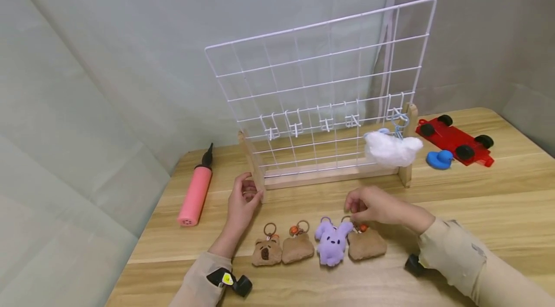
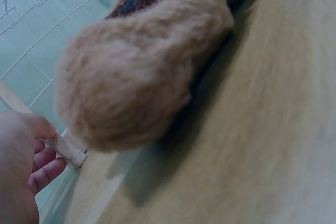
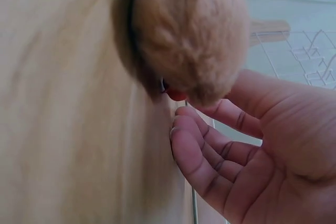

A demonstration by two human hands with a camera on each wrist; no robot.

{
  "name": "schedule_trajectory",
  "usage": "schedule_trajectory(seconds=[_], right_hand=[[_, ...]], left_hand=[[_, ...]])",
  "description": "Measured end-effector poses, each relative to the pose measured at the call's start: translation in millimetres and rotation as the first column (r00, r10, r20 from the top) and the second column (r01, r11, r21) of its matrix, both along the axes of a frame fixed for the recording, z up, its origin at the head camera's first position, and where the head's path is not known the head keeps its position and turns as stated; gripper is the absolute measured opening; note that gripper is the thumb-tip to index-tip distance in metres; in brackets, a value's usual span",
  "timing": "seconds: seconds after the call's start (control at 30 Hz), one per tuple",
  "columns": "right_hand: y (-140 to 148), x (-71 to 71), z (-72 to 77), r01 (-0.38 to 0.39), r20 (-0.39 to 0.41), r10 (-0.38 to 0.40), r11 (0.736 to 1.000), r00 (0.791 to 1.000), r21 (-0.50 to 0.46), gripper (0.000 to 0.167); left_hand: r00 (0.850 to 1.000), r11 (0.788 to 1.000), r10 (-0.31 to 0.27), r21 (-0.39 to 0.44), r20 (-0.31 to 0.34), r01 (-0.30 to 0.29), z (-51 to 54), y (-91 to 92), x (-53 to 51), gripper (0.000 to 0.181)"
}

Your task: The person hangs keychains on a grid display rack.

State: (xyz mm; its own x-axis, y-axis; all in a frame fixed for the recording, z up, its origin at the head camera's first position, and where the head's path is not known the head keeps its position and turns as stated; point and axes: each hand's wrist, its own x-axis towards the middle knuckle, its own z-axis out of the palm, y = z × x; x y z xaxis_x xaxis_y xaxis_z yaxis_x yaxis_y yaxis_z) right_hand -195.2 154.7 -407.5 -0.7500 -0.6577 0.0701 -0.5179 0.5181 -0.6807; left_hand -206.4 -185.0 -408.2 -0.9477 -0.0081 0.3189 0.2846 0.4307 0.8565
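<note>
My left hand (image 1: 244, 201) grips the front end of the left wooden foot (image 1: 256, 165) of a white wire grid rack (image 1: 312, 85). Close to my right hand (image 1: 375, 206) lies a brown plush keychain (image 1: 366, 245) with its plain side up and an orange ball charm at its ring. The right fingers are loosely bent around the ring, and no firm hold shows. Left of it are a purple bunny plush keychain (image 1: 332, 245), another brown plush keychain (image 1: 297, 249) and a brown capybara-faced plush keychain (image 1: 266, 252). A white plush keychain (image 1: 392, 149) hangs from the rack's rightmost hook.
Several white hooks (image 1: 296, 128) sit along the grid. A pink hand pump (image 1: 196, 195) lies at the left of the wooden table (image 1: 156, 259). At the right are a blue toy duck (image 1: 440, 159) and a red toy car chassis (image 1: 455, 139) with black wheels.
</note>
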Motion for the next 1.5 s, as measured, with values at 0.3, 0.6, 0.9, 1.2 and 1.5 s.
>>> schedule_trajectory(seconds=[0.3,0.6,0.9,1.2,1.5], right_hand=[[2,0.9,-0.7,-0.022,-0.004,0.022,1.0,1.0,0.022,0.015],[1,1.2,-1.3,-0.008,-0.008,0.009,0.999,1.0,0.045,0.016],[-1,0.6,-3.1,-0.016,-0.019,0.017,0.999,1.0,0.05,0.018],[-3,1.6,-2.3,-0.011,0.021,0.009,0.999,1.0,0.053,0.023],[-3,2.2,-4.8,-0.024,0.098,0.023,1.0,0.995,0.003,0.021]], left_hand=[[0.999,0.999,-0.005,-0.04,0.033,0.006,-0.1,0.4,-3.3,0.052],[0.998,1.0,-0.01,-0.014,0.054,0.011,-28.5,-11.0,-23.6,0.056],[0.999,1.0,-0.023,0.001,0.027,0.023,-30.7,-13.0,-23.2,0.055],[0.999,1.0,-0.014,-0.005,0.035,0.014,-32.1,-12.6,-22.2,0.055],[0.997,1.0,-0.001,-0.028,0.079,0.003,-12.2,-4.4,-8.3,0.053]])
